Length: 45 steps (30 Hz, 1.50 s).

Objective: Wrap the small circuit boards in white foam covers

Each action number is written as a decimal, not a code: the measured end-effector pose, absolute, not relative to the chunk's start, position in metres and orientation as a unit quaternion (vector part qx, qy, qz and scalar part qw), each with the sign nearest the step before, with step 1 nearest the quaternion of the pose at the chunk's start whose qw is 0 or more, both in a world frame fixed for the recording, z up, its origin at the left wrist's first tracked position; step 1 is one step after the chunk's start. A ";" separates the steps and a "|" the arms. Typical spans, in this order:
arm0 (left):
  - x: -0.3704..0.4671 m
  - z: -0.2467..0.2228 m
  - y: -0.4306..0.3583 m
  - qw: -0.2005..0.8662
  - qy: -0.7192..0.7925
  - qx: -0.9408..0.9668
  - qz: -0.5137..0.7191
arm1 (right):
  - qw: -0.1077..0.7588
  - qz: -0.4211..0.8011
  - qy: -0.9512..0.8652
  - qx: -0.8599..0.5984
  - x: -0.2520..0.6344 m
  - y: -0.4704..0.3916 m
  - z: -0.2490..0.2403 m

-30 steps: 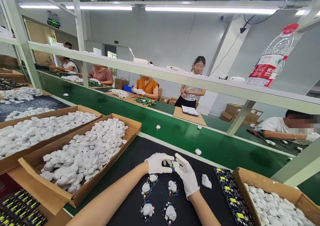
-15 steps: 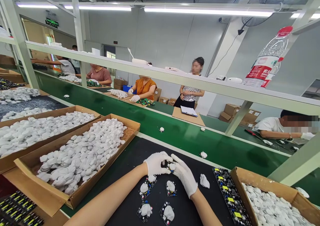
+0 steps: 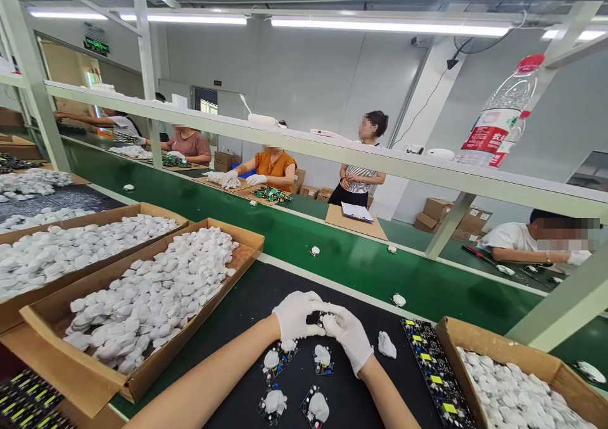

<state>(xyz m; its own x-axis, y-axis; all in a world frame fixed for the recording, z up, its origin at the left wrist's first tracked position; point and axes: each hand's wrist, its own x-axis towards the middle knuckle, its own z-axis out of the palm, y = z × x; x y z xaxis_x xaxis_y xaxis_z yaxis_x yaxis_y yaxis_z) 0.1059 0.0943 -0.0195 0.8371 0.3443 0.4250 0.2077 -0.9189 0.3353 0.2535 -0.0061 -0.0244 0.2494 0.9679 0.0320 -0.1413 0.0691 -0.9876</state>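
Observation:
My left hand (image 3: 295,315) and my right hand (image 3: 350,334), both in white gloves, meet over the black mat (image 3: 237,327). Between their closed fingers is a small circuit board (image 3: 325,321) with white putty on it, partly covered by the gloves. Just below lie several more boards, among them one circuit board (image 3: 323,359) near the right wrist, each topped with a white lump. A loose putty lump (image 3: 386,345) rests to the right of my right hand. Further right is a panel of joined circuit boards (image 3: 434,375) with yellow parts.
Cardboard trays of white lumps stand at left (image 3: 247,251) and right (image 3: 449,334). Beyond the mat runs a green conveyor belt (image 3: 280,239) carrying small pieces. A shelf rail (image 3: 380,156) with a bottle (image 3: 494,125) crosses above. Co-workers sit and stand opposite.
The pieces on the belt have shifted right. My hands stay together on the board, the right fingers now more curled over it. A co-worker opposite has moved a hand toward the white lumps.

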 end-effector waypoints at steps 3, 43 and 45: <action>0.107 -0.020 0.093 0.133 0.149 0.948 0.247 | 0.617 0.455 -0.403 -0.499 0.253 -0.004 -0.026; 0.117 -0.025 0.087 0.065 0.090 0.954 0.279 | 0.606 0.325 -0.462 -0.561 0.249 -0.005 -0.033; 0.117 -0.025 0.087 0.085 0.105 0.948 0.288 | 0.604 0.326 -0.460 -0.563 0.250 -0.006 -0.033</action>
